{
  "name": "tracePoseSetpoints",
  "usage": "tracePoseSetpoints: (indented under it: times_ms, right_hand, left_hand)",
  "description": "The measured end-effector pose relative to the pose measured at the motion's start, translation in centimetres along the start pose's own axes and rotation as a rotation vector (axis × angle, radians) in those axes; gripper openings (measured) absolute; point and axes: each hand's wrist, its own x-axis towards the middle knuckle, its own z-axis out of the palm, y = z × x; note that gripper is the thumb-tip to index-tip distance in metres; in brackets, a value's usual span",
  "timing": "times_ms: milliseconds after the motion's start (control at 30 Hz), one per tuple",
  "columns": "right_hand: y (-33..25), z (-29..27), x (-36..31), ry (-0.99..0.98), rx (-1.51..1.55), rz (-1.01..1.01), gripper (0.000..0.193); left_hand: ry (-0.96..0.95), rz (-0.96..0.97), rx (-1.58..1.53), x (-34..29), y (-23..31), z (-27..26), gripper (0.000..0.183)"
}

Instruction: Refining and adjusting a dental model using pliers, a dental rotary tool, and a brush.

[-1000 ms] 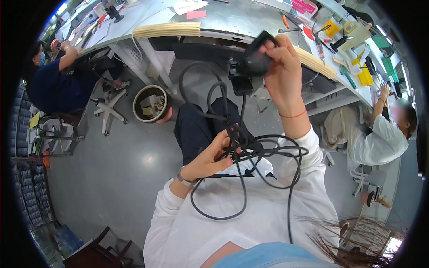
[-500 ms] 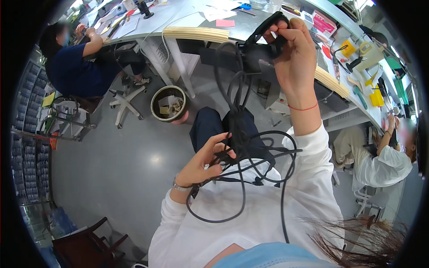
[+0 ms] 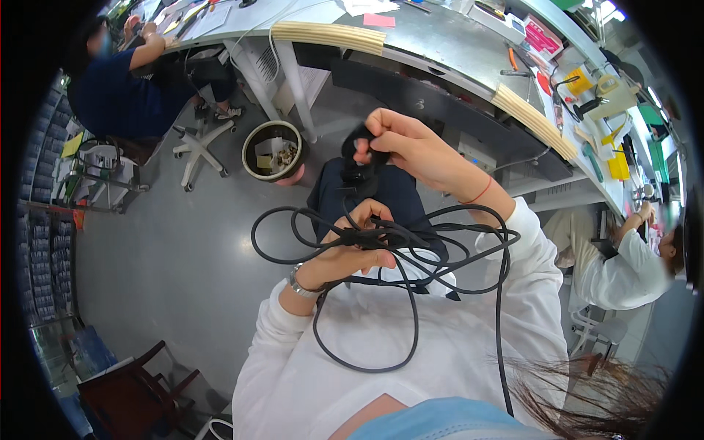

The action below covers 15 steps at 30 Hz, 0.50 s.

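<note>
My left hand (image 3: 337, 262) is closed around the middle of a bundled black cable (image 3: 378, 237) in front of my lap. Loops of the cable fan out to both sides and hang down over my white top, and one length runs down at the right. Just beyond it, above my dark trousers, the fingers of my right hand (image 3: 422, 150) pinch a black strap-like piece (image 3: 359, 169). Its exact kind is hard to make out against the dark trousers. A short stretch of cable seems to rise from the bundle toward it.
A workbench (image 3: 440, 44) with tools and papers curves across the far side, edged with pale ribbed strips (image 3: 326, 37). Below it stands a waste bin (image 3: 253, 172). Co-workers sit at left (image 3: 117, 99) and right (image 3: 623, 271). A brown chair (image 3: 121, 403) is at lower left.
My right hand has come down and left from the bench edge with the black strap-like piece, toward my left hand. The cable bundle has sunk and spread sideways; my left hand now grips it.
</note>
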Motion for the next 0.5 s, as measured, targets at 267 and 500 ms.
tracePoseSetpoints:
  times_ms: [267, 500]
  right_hand:
    - [4.5, -4.6, -2.8, -0.205, -0.174, 0.198, 0.013]
    - [6.3, -4.2, -4.3, -0.309, -0.124, 0.268, 0.019]
  left_hand:
    - [0.252, -0.108, 0.144, -1.8, 1.3, -0.3, 0.034]
    - [0.263, 0.034, 0.664, -2.3, 3.3, -1.0, 0.049]
